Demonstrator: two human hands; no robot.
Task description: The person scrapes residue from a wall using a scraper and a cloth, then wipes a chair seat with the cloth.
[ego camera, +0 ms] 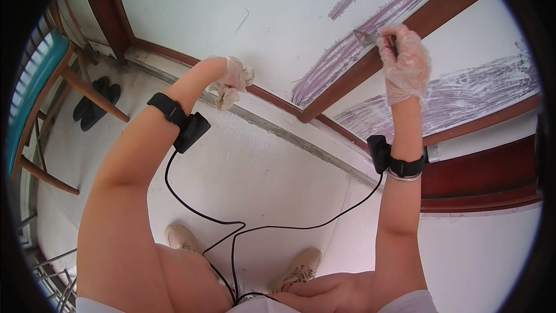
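Observation:
My right hand (406,58), in a clear plastic glove, is closed round a metal scraper (365,38) whose blade lies at the purple marks (336,64) on the white panel, beside a brown wooden strip (343,84). Grey-purple scribbles (456,95) cover part of the panel beyond that strip. At the left, my left hand (232,74), gloved the same way, grips a crumpled off-white cloth (229,95) near the foot of the wall. Part of the scraper's handle is hidden by the fingers.
A wooden chair (93,95) with a teal seat stands at the left, black slippers (95,104) on the floor beneath it. A raised ledge (278,128) runs along the wall's foot. Black cables (278,227) hang from both wrist devices. Metal rods (61,274) lie at lower left.

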